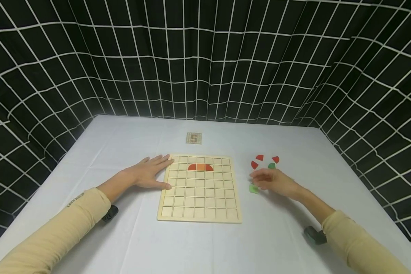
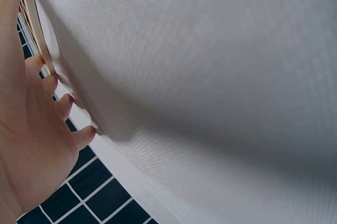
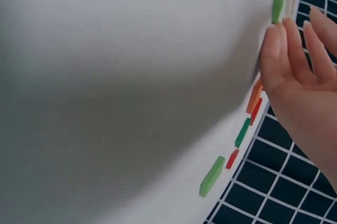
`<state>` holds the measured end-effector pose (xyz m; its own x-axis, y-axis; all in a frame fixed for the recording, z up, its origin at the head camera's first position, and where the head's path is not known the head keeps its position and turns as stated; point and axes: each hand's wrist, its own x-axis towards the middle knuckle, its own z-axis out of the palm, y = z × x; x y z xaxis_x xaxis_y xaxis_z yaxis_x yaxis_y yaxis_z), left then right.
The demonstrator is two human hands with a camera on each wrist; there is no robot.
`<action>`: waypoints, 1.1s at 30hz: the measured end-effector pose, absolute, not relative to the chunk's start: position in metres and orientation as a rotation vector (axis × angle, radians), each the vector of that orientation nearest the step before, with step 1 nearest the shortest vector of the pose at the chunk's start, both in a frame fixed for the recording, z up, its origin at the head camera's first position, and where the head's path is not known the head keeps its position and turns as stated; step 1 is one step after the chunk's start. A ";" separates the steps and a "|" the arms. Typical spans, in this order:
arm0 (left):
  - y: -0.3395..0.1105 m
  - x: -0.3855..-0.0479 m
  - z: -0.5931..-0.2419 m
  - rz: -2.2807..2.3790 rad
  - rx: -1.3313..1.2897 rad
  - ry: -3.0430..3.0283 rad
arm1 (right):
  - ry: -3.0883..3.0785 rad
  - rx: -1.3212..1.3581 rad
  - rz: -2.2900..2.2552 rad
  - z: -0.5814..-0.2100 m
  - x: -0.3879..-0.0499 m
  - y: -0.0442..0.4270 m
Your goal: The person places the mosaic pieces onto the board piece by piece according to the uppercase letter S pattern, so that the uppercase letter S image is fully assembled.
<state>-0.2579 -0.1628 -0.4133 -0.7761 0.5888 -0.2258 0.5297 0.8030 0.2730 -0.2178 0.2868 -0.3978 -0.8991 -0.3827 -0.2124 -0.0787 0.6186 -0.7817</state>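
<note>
Grip L (image 1: 146, 174) spread, touching board (image 1: 196, 202), grip R (image 1: 274, 182) loosely bent, nr lt-green tile (image 1: 253, 190)

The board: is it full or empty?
The board is partly filled: an orange piece sits between two red pieces; other visible cells look bare.

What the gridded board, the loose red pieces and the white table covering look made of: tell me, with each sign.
Gridded board: probably wood, matte, given its pale tan colour.
Loose red pieces: perhaps painted wood or plastic; their flat, even colour leaves it open.
White table covering: likely fabric, matte; creases and a fine weave show.
</note>
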 end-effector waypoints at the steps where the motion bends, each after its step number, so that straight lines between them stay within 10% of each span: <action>1: -0.163 -0.258 -0.414 0.276 0.856 2.693 | 2.508 -0.400 -1.164 -0.399 -0.217 0.287; 33: -0.163 -0.256 -0.412 0.278 0.864 2.698 | 2.613 -0.608 -1.092 -0.409 -0.213 0.280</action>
<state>-0.2564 -0.1630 -0.4119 -0.7765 0.5913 -0.2179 0.5343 0.8011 0.2697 -0.2125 0.2802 -0.4095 -0.8833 -0.4645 -0.0631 -0.2814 0.6331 -0.7211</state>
